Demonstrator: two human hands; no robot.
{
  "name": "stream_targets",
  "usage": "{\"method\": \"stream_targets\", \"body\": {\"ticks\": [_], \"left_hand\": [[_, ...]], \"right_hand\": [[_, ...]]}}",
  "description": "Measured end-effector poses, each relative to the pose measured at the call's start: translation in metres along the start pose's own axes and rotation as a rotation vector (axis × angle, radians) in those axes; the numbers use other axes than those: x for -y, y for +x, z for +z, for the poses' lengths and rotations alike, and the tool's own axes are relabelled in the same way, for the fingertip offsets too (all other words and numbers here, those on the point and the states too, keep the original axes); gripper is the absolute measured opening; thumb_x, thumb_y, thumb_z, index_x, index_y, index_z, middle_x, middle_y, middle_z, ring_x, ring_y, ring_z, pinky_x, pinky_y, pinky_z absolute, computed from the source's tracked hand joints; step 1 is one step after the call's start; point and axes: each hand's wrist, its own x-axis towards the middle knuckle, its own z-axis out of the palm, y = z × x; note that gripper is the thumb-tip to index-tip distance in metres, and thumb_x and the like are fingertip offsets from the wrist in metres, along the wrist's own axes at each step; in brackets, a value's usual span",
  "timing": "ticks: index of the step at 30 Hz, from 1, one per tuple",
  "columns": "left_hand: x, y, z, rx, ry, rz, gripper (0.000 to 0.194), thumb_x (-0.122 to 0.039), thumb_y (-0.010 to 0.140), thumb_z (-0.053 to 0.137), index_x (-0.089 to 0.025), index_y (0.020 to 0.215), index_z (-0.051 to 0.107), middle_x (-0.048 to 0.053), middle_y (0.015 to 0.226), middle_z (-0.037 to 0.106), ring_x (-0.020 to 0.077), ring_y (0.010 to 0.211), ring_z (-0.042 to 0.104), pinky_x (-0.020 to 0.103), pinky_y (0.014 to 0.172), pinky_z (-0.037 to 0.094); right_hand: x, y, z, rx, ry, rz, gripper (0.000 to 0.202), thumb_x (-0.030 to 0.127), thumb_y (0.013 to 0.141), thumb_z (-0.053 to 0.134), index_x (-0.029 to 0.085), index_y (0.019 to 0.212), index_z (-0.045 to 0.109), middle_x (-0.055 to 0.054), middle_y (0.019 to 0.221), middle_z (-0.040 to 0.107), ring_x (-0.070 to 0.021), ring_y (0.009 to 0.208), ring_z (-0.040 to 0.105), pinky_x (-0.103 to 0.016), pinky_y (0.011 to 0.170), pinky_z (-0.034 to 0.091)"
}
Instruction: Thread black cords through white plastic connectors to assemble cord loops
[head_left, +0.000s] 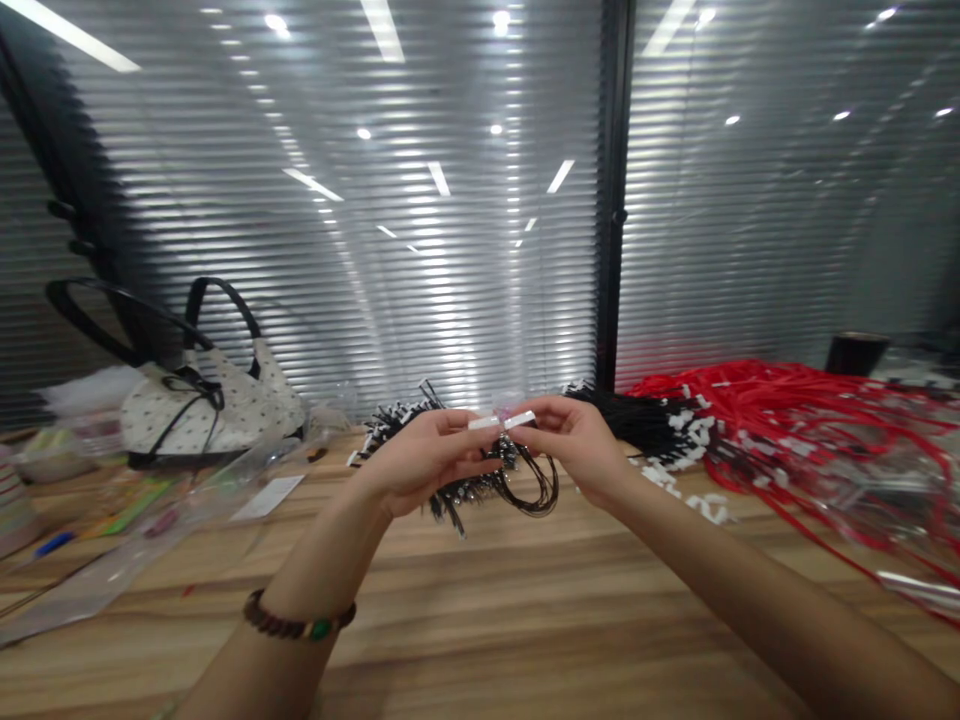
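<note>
Left hand (pixel 424 455) and right hand (pixel 589 450) pinch one white strip (pixel 519 421) with their fingers (pixel 551 405), one bag (pixel 150 412) by the worktop's (pixel 480 630) far edge.

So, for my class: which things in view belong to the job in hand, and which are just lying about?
Seemingly in the job:
White pieces, held by left hand and right hand
Dark looped cords below
Probably the black bundle

Apparently lying about:
Spotted handbag
White card
Red cords, untouched, possibly related
</note>
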Motion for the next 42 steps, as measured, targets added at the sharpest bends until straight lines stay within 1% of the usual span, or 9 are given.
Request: {"method": "stream_targets", "body": {"ticks": [4,9,12,17,19,24,32,38,42], "left_hand": [[0.0022,-0.0009,0.0035,0.027,0.166,-0.003,0.039,-0.045,0.062,0.089,-0.012,0.07,0.071,0.002,0.068,0.066,0.0101,0.061,0.058,0.03,0.072,0.058],[-0.0002,-0.0027,0.0047,0.031,0.365,0.068,0.036,-0.047,0.071,0.081,-0.012,0.074,0.075,0.006,0.071,0.071,0.01,0.058,0.055,0.021,0.055,0.045],[-0.0028,-0.0034,0.0025,0.054,0.3,0.03,0.037,-0.048,0.068,0.082,-0.011,0.07,0.076,0.008,0.07,0.071,0.0086,0.055,0.049,0.021,0.052,0.04],[-0.0029,-0.0036,-0.0008,0.085,0.178,-0.033,0.035,-0.043,0.066,0.086,-0.01,0.069,0.076,0.008,0.069,0.069,0.0077,0.055,0.047,0.02,0.05,0.038],[-0.002,-0.0035,-0.0008,0.1,0.122,-0.048,0.033,-0.04,0.064,0.088,-0.01,0.07,0.075,0.007,0.069,0.068,0.0074,0.055,0.048,0.019,0.05,0.04],[-0.0017,-0.0039,0.0005,0.117,0.042,-0.028,0.034,-0.036,0.061,0.091,-0.009,0.073,0.075,0.005,0.067,0.066,0.0065,0.053,0.049,0.017,0.046,0.041],[-0.0032,-0.0055,-0.0029,0.155,0.047,-0.039,0.033,-0.034,0.063,0.091,-0.009,0.079,0.076,0.005,0.071,0.067,0.0074,0.053,0.055,0.018,0.048,0.045],[-0.0028,-0.0049,0.0013,0.09,0.095,-0.028,0.036,-0.04,0.059,0.092,-0.01,0.07,0.074,0.002,0.065,0.065,0.005,0.052,0.052,0.014,0.047,0.041],[-0.0001,-0.0014,0.0025,0.076,0.039,-0.026,0.037,-0.038,0.054,0.094,-0.009,0.065,0.074,0.001,0.061,0.061,0.0056,0.054,0.051,0.014,0.045,0.038]], "right_hand": [[-0.0007,-0.0007,0.0005,0.024,0.009,0.011,0.031,0.024,0.052,0.091,0.019,0.079,0.076,-0.002,0.08,0.076,-0.0147,0.075,0.068,-0.029,0.074,0.052],[-0.003,-0.0011,-0.0015,0.035,-0.026,0.004,0.031,0.024,0.051,0.091,0.02,0.079,0.078,-0.002,0.083,0.077,-0.0156,0.079,0.068,-0.03,0.08,0.051],[-0.0037,-0.0015,-0.0025,0.078,-0.027,0.042,0.032,0.027,0.053,0.091,0.021,0.081,0.079,-0.003,0.085,0.076,-0.0161,0.079,0.068,-0.032,0.079,0.051],[-0.0021,-0.0026,-0.0015,0.129,-0.039,0.084,0.029,0.031,0.055,0.09,0.02,0.08,0.079,-0.002,0.078,0.073,-0.0128,0.068,0.062,-0.026,0.062,0.047],[-0.0016,-0.0028,-0.0014,0.136,-0.035,0.098,0.028,0.032,0.056,0.09,0.019,0.08,0.079,-0.001,0.075,0.072,-0.012,0.066,0.061,-0.025,0.06,0.045],[-0.0028,-0.0026,-0.0014,0.096,0.035,0.125,0.035,0.03,0.052,0.092,0.021,0.084,0.08,-0.002,0.079,0.075,-0.0128,0.072,0.065,-0.027,0.069,0.048],[-0.0023,-0.0036,0.0017,0.088,0.108,0.159,0.032,0.028,0.054,0.091,0.021,0.082,0.079,0.0,0.076,0.074,-0.0113,0.068,0.065,-0.027,0.069,0.05],[-0.0019,-0.0039,0.0013,0.085,0.056,0.08,0.032,0.028,0.052,0.092,0.022,0.081,0.079,0.0,0.077,0.075,-0.0125,0.07,0.065,-0.029,0.072,0.051],[-0.0018,-0.0054,0.0022,0.062,0.049,0.052,0.032,0.027,0.051,0.092,0.022,0.081,0.08,-0.001,0.081,0.077,-0.0141,0.076,0.067,-0.03,0.079,0.051]]}}
